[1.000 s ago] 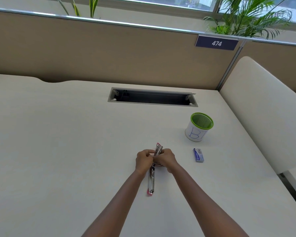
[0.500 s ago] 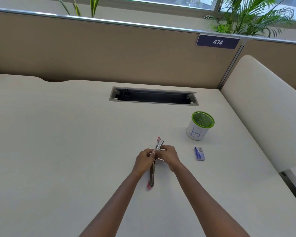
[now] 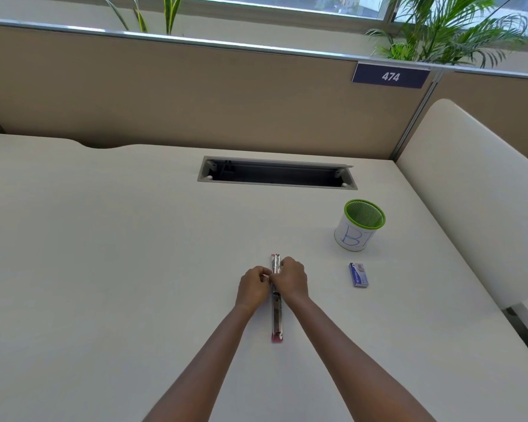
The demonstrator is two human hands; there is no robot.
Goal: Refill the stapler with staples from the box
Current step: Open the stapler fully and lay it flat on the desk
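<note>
The left hand (image 3: 253,287) and right hand (image 3: 291,280) pinch the open stapler (image 3: 276,318) toward the near edge of the desk (image 3: 104,269); if fingers slip, it may snap shut.

— How is the light?
— Bright, soft daylight from the window (image 3: 287,3) at the far side. Its panes are washed out. The desk (image 3: 104,269) is evenly lit.
— Shadows?
— Faint ones only: a pale smudge beneath the arms (image 3: 201,360) and at the foot of the cup (image 3: 358,229). The slot (image 3: 276,175) is dark inside.
— Any glare?
— The rail (image 3: 195,41) shines white, and the stapler (image 3: 276,318) glints a little.
— Sharp?
— Fairly, in the middle; the sign (image 3: 390,76) reads plainly. The print on the box (image 3: 359,275) is too soft to read. Straight lines bow toward the left and right edges, the rail most.
</note>
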